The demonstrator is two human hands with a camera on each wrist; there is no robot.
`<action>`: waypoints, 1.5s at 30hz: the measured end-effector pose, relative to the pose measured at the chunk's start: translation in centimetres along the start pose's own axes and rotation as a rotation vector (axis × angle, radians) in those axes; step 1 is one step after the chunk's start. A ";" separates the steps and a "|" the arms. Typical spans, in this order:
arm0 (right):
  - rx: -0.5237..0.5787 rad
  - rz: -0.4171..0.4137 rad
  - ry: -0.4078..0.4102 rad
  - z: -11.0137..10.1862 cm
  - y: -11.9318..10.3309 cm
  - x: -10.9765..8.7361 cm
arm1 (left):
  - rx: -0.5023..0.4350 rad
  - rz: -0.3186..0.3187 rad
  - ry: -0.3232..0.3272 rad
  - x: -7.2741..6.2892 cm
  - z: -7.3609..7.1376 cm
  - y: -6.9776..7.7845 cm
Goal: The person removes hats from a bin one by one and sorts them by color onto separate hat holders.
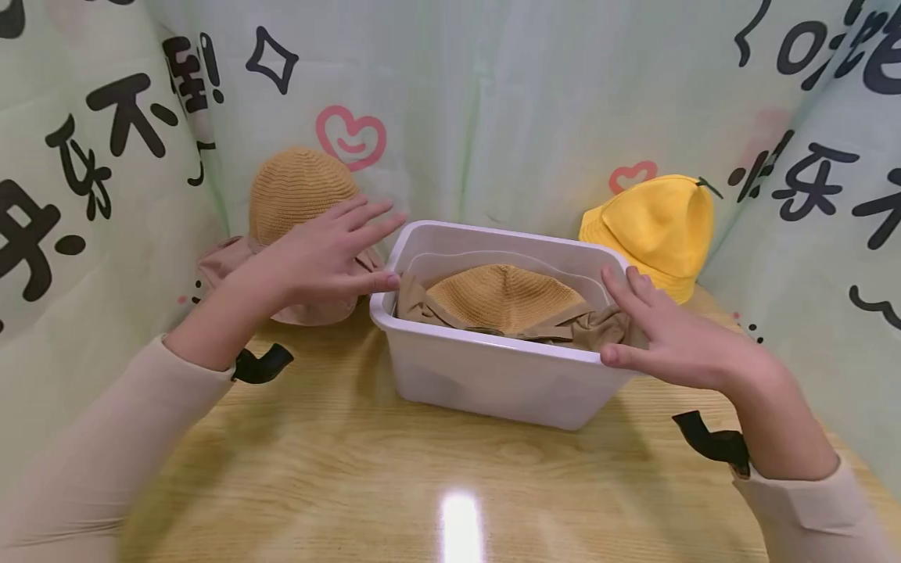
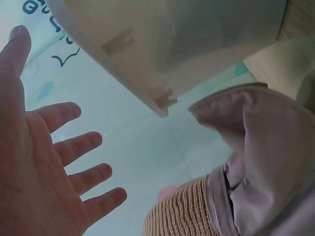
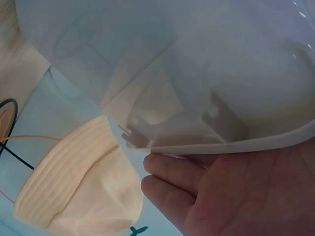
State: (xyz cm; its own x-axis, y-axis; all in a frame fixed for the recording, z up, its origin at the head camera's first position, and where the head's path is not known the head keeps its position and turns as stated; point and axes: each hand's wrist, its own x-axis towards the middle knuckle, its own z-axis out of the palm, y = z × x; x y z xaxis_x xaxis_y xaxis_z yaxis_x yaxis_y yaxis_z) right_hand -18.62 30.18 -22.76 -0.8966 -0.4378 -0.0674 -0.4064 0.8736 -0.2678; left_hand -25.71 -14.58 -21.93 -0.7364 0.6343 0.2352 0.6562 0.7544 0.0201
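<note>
White tub [image 1: 486, 379], between the left hand [image 1: 324, 249], fingers spread apart, and the right hand [image 1: 672, 338], fingers straight at its rim; inside, a tan hat [image 1: 507, 297] (brown-brimmed); alongside, a pink-brimmed hat [image 1: 299, 191] and yellow hat [image 1: 658, 227] on the table [image 1: 338, 469].

A curtained-off nook, with printed cloth [image 1: 436, 102] around a wood-grain table [image 1: 338, 485].

A: What did the pale bin [image 1: 493, 381] contain?
B: A tan knit hat [image 1: 503, 295]; the bin stood on the desk [image 1: 317, 477].
A: What flanked the bin?
B: The left hand [image 1: 327, 254], fingers extended, was at its left end; the right hand [image 1: 679, 336], at its right. A pink-brimmed hat [image 1: 292, 188] stood behind the left hand; a yellow hat [image 1: 651, 231], behind the right.
</note>
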 end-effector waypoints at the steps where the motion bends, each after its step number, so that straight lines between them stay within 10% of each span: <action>1: 0.009 0.000 0.004 0.1 0.0 0.0 | -0.004 -0.001 0.000 0.1 0.1 0.1; 18: 0.053 0.047 0.063 1.0 0.2 -1.1 | -0.081 0.114 -0.031 4.1 2.0 4.1; 45: 0.056 0.024 0.070 1.0 -0.2 -0.2 | -0.042 0.158 -0.256 8.4 4.3 5.3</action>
State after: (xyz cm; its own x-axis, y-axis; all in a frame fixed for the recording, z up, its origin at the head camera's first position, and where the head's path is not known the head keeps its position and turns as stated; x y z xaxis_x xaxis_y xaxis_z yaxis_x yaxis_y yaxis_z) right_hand -18.15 29.89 -23.64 -0.9168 -0.3992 -0.0075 -0.3759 0.8695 -0.3205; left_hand -29.15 -4.52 -24.01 -0.6385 0.7695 -0.0144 0.7684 0.6385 0.0440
